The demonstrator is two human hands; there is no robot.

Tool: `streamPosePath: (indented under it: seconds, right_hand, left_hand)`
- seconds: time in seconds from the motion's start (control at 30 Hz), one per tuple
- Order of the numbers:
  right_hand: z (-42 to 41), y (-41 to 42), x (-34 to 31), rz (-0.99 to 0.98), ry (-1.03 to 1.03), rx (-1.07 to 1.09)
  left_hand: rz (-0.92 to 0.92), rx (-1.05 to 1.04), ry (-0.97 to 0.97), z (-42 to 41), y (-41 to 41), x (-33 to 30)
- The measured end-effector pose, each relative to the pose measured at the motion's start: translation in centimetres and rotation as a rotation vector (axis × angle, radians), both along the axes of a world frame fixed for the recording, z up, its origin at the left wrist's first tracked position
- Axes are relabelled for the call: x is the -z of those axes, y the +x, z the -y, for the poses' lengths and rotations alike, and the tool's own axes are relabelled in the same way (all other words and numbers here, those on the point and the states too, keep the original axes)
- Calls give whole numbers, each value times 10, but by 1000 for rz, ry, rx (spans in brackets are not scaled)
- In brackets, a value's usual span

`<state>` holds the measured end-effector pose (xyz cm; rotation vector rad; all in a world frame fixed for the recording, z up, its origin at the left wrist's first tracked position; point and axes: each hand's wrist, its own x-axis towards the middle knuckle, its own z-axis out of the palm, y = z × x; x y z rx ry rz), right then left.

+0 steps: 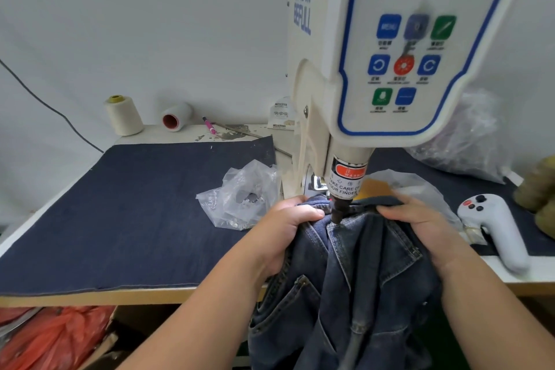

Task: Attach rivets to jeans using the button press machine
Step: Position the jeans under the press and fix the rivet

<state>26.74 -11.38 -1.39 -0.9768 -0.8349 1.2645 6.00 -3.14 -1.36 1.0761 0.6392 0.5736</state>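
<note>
Dark blue jeans (360, 273) hang over the table's front edge, their waistband bunched under the press. The button press machine (390, 54) is white with a blue-edged button panel; its black punch tip (337, 213) stands down on the denim near a pocket corner. My left hand (288, 228) grips the bunched waistband just left of the punch. On the other side my right hand (420, 225) holds the fabric, fingers curled over the waistband. No rivet can be made out under the punch.
A dark denim mat (135, 213) covers the table. A clear plastic bag of small metal parts (240, 195) lies left of the machine. Two thread cones (123, 114) and a pink pen (209, 125) sit at the back. A white handheld controller (495, 228) lies at right.
</note>
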Motion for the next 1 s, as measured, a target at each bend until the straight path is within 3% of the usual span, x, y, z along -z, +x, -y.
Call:
streamPosePath:
  seconds: [0.2,0.47,0.67,0.83,1.0]
  right_hand:
    - [1,4,15,135,-119,90]
    - [0,-9,21,420,-141,220]
    - [-5,-15,13,305,-127,236]
    - [-7,-16,14,213,-150,210]
    - [-8,-14,15,271,-145,211]
  left_hand:
    - [-299,-6,337,-8,-1,1]
    - [-365,-129,447,-8,-10,18]
    - [-400,-271,607,-8,-3,21]
    - [-381,-310,574,-8,1,24]
    - [-395,-303,557,-8,3,26]
